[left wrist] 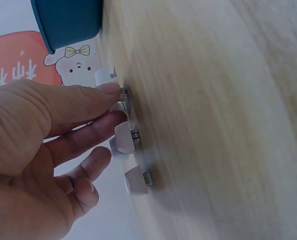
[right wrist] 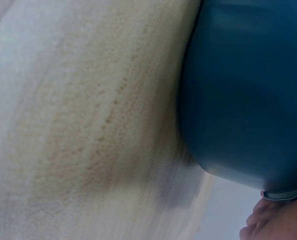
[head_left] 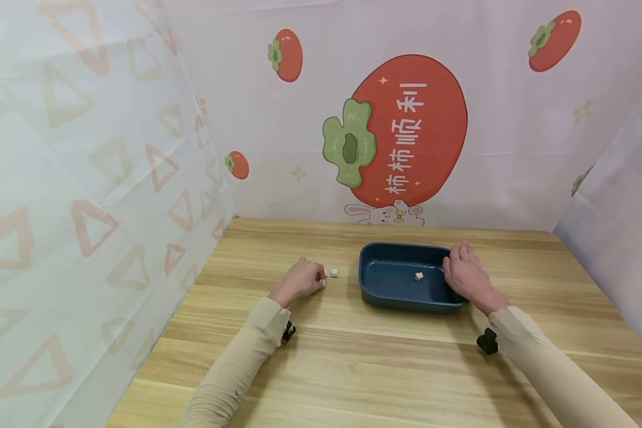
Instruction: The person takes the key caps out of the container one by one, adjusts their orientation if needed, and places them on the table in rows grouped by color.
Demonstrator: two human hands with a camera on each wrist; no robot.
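Note:
My left hand is low over the wooden table, left of the blue box. Its thumb and forefinger pinch a small white keycap-like piece, partly hidden by the fingertips; the other fingers are loosely bent. Two more such pieces, a nearer one and a middle one, stand near these fingers. Another white piece lies just right of the hand. My right hand grips the right end of the dark blue box at its rim. One small pale piece lies inside on the box floor.
The wooden table reaches back to a cloth wall printed with persimmons. A second patterned cloth hangs along the left side. Black wrist cameras show beneath both sleeves.

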